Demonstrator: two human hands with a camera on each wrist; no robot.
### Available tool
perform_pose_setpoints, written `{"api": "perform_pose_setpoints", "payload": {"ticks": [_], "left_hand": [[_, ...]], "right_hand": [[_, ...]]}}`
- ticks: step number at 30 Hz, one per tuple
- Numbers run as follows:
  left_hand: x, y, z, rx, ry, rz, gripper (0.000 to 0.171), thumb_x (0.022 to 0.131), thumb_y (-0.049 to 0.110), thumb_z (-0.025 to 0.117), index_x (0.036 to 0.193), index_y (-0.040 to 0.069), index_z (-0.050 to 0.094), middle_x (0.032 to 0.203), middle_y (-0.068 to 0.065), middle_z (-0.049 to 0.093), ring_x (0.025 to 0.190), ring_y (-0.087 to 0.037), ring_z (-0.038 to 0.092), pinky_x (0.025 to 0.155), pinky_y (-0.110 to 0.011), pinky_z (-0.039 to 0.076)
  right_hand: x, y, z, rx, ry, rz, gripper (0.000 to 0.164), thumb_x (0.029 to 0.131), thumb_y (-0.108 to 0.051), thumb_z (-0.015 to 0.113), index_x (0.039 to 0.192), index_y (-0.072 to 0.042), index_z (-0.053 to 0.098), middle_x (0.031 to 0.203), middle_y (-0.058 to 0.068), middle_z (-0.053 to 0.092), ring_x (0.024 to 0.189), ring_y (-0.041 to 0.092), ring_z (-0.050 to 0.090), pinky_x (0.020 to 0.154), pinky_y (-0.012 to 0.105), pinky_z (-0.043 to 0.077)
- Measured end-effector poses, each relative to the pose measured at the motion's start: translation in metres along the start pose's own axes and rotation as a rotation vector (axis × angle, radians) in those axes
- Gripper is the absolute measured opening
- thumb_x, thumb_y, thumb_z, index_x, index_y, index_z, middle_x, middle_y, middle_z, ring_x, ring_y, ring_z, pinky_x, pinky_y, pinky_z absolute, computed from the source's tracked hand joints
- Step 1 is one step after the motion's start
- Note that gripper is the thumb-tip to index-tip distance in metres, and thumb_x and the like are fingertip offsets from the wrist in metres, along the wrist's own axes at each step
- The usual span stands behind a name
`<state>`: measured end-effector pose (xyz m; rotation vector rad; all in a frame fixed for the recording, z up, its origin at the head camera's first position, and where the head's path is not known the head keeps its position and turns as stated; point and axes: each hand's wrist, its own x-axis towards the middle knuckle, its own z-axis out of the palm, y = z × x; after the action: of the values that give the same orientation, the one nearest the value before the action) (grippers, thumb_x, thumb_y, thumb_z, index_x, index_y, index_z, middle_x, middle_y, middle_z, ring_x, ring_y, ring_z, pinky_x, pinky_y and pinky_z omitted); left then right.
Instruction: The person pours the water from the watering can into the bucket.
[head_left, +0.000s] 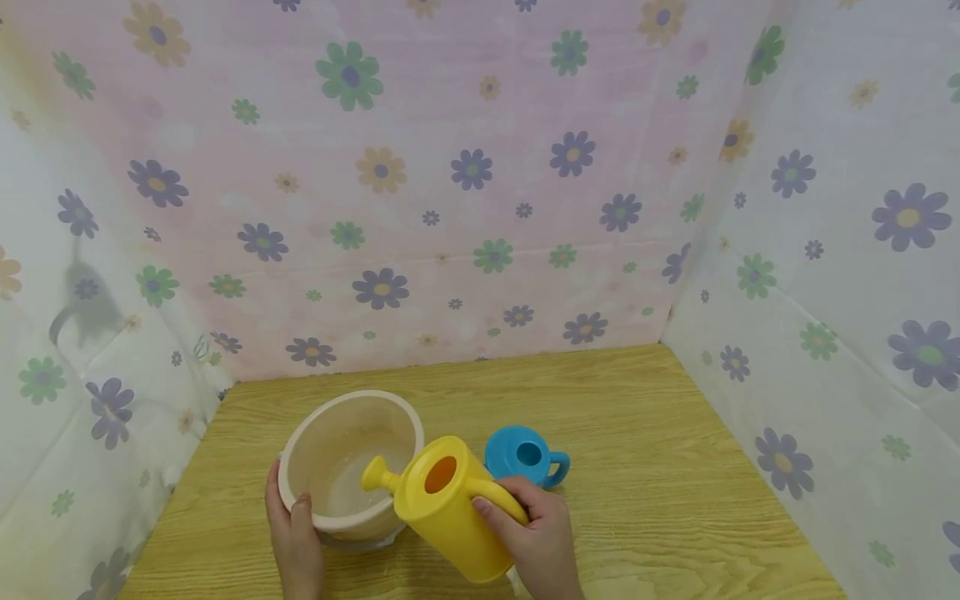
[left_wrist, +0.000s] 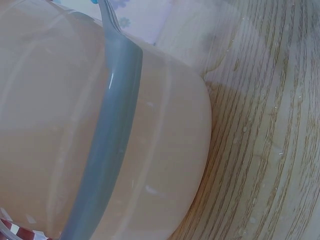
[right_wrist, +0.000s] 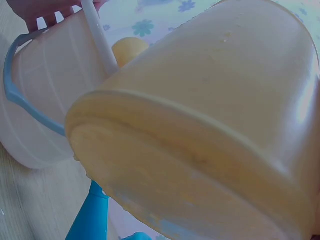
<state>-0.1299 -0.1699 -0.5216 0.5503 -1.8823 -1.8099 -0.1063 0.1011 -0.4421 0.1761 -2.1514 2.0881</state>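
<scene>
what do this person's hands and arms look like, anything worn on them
The bare human left hand and bare human right hand show no gloves, rings or sleeves; the head view's lower edge cuts them off, so clothing farther up can't be told.

In the head view, a person's bare left hand extends up from the lower edge, holding with thumb apart from the fingers; the bare right hand angles up and leftward, gripping with curled fingers.

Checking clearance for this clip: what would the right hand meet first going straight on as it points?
Likely the blue watering can beyond the right hand; depth is unclear, so it might pass over.
</scene>
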Motion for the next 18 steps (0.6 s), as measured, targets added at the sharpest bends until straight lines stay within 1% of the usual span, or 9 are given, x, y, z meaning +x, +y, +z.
{"api": "perform_pose_setpoints", "payload": {"ticks": [4, 8, 14, 18], "left_hand": [[0.0002, -0.0006, -0.0005, 0.002, -0.006, 0.000, 0.053, 0.093, 0.015, 0.031, 0.140, 0.036, 0.018, 0.146, 0.005, 0.015, 0.129, -0.025, 0.020, 0.100, -0.053, 0.023], [0.0003, -0.0004, -0.0005, 0.000, -0.004, -0.001, 0.053, 0.093, 0.015, 0.031, 0.139, 0.038, 0.018, 0.146, 0.005, 0.016, 0.128, -0.024, 0.021, 0.100, -0.052, 0.023], [0.0003, 0.0004, -0.0001, -0.007, -0.004, 0.003, 0.053, 0.093, 0.015, 0.031, 0.141, 0.034, 0.018, 0.146, 0.005, 0.017, 0.128, -0.024, 0.022, 0.100, -0.051, 0.025], [0.0001, 0.0005, 0.0004, -0.004, 0.001, 0.004, 0.053, 0.093, 0.015, 0.032, 0.141, 0.034, 0.019, 0.146, 0.005, 0.018, 0.127, -0.024, 0.023, 0.101, -0.050, 0.025]], "right_hand": [[-0.0002, 0.0003, 0.0004, 0.002, 0.001, 0.000, 0.012, 0.075, -0.021, 0.071, 0.084, -0.014, 0.066, 0.074, 0.002, 0.064, 0.058, 0.016, 0.056, 0.053, 0.031, 0.052], [-0.0003, 0.0010, 0.0008, 0.000, 0.006, 0.004, 0.011, 0.075, -0.018, 0.071, 0.083, -0.013, 0.066, 0.073, 0.002, 0.063, 0.057, 0.016, 0.056, 0.053, 0.031, 0.052], [-0.0005, 0.0007, 0.0010, 0.001, 0.005, 0.026, 0.013, 0.075, -0.020, 0.071, 0.084, -0.012, 0.066, 0.075, 0.003, 0.064, 0.059, 0.016, 0.057, 0.054, 0.031, 0.052], [-0.0002, 0.0015, 0.0008, -0.003, 0.004, 0.027, 0.013, 0.075, -0.019, 0.071, 0.085, -0.013, 0.066, 0.075, 0.002, 0.063, 0.059, 0.016, 0.056, 0.054, 0.031, 0.052]]}}
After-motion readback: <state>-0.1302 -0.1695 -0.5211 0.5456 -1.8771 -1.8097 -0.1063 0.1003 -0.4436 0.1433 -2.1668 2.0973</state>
